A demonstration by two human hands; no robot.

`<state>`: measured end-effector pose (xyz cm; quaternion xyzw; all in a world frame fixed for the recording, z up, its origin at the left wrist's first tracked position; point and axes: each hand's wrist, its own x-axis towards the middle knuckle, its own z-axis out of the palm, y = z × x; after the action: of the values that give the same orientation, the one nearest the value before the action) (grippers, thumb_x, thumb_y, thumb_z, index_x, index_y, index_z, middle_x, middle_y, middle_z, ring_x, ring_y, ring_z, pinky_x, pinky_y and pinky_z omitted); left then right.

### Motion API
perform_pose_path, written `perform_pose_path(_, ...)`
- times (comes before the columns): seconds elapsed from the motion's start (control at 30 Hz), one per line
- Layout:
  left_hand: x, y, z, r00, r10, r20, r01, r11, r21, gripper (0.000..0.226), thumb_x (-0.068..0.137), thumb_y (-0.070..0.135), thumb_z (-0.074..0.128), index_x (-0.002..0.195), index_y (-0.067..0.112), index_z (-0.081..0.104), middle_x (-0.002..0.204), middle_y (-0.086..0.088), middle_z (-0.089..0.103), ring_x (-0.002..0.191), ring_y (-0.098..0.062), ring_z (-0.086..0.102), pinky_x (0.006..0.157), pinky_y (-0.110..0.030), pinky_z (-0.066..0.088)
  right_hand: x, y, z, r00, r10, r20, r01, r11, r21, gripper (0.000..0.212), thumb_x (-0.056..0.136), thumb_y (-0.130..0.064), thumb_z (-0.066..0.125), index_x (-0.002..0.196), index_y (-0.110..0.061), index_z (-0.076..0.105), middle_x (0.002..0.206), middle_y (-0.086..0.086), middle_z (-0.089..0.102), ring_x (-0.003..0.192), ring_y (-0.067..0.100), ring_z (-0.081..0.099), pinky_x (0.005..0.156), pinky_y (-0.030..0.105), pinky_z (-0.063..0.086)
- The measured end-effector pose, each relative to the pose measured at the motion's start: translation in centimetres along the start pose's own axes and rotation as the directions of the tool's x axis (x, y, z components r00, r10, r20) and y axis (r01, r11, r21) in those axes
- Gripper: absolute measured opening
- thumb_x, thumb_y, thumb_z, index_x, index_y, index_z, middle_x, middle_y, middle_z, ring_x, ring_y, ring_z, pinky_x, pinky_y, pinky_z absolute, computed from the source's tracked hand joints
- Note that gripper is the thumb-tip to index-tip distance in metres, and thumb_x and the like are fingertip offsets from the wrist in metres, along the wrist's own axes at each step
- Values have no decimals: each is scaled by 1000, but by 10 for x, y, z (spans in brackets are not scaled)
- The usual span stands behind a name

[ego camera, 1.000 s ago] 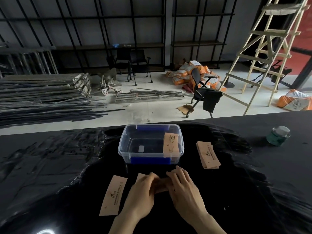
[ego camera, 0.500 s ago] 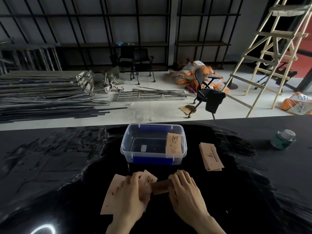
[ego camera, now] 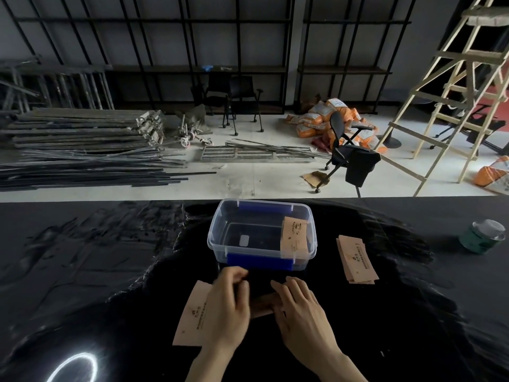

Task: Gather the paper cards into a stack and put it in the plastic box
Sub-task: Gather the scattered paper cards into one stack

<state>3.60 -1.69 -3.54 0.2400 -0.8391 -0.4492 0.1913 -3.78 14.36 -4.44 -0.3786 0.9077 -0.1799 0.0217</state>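
**Cards under my hands, just short of the plastic box**

The plastic box (ego camera: 261, 235) sits open on the black table (ego camera: 82, 257), and I place everything else from it. One paper card (ego camera: 294, 237) leans inside the box against its right wall, printed face towards me. To the right of the box, a little apart from it, a small fanned pile of cards (ego camera: 356, 259) lies flat on the table.

Both my hands are on the near side of the box. My left hand (ego camera: 227, 307) rests palm down, fingers curled and partly closed near the box's blue front latch (ego camera: 259, 261); its fingertips are blurred, so I cannot tell whether they pinch anything. It overlaps the right edge of a loose card (ego camera: 192, 315) lying flat on the table, near and left of the box.

My right hand (ego camera: 300, 312) lies palm down, fingers spread and loosely extended, pressing on a dark, shadowed card (ego camera: 261, 306) that shows between my two hands. I cannot tell whether it is one card or several.

Well to the right of the box, a green tin (ego camera: 483, 237) stands on the table.
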Motion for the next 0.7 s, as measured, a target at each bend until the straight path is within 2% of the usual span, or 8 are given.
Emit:
perform_pose_path(0.03,-1,-12,-9,995,-12,-97,32,978,207,23,96,24,62,116,33,55,113,9,68,111,-17,65,93,-39,56,1,2,1,1000,-9,-18,9,1000,-5,55,100,-33,55,151,-24,38,146,1,50,142,24,39,114,36,41)
perform_pose_path(0.1,-3,-27,-28,978,-145,-148,202,823,531,47,90,42,65,133,31,49,129,4,64,128,-23,55,108,-42,46,1,5,7,999,-28,-37,28,1000,0,50,99,-34,56,146,-24,44,139,-1,54,135,23,45,108,36,48)
perform_pose_path(0.2,-9,-32,-44,974,-210,-87,213,707,674,59,85,57,59,137,35,42,131,1,61,126,-24,55,107,-41,45,4,2,10,996,-49,-78,51,999,17,45,98,-33,58,140,-23,47,133,-3,57,130,20,47,102,35,52)
perform_pose_path(0.37,11,-21,-52,993,-116,11,99,888,448,62,83,9,72,130,41,45,120,9,60,96,-17,70,69,-29,54,9,-9,10,994,-92,-61,91,996,-9,37,98,-33,58,133,-25,50,134,-4,56,134,19,45,107,33,48)
perform_pose_path(0.43,18,-11,-50,997,-4,78,-24,935,353,53,86,5,71,120,42,54,113,17,68,98,-7,71,76,-29,59,11,-12,7,996,-73,-42,73,997,14,40,100,-32,54,138,-25,46,142,-4,52,142,18,37,114,35,42)
perform_pose_path(0.5,23,-1,-43,980,54,193,-108,954,281,41,91,8,67,115,41,61,109,20,73,100,0,71,88,-29,61,12,-16,6,1000,-20,-23,22,996,86,57,101,-29,53,152,-21,31,156,-3,39,148,17,28,120,32,33)
perform_pose_path(0.6,22,11,-23,919,-16,394,-38,991,130,36,99,7,56,122,36,59,116,11,76,102,-5,75,89,-33,65,12,-18,6,999,20,-37,-14,986,167,88,96,-28,64,160,-23,5,160,-4,32,146,16,32,114,32,43)
perform_pose_path(0.7,14,16,-12,929,20,369,-11,1000,-25,29,102,13,54,122,34,51,122,10,71,107,-5,72,86,-35,66,11,-13,12,997,-31,-69,38,994,102,84,91,-30,71,158,-25,20,147,-6,48,135,14,44,105,35,51)
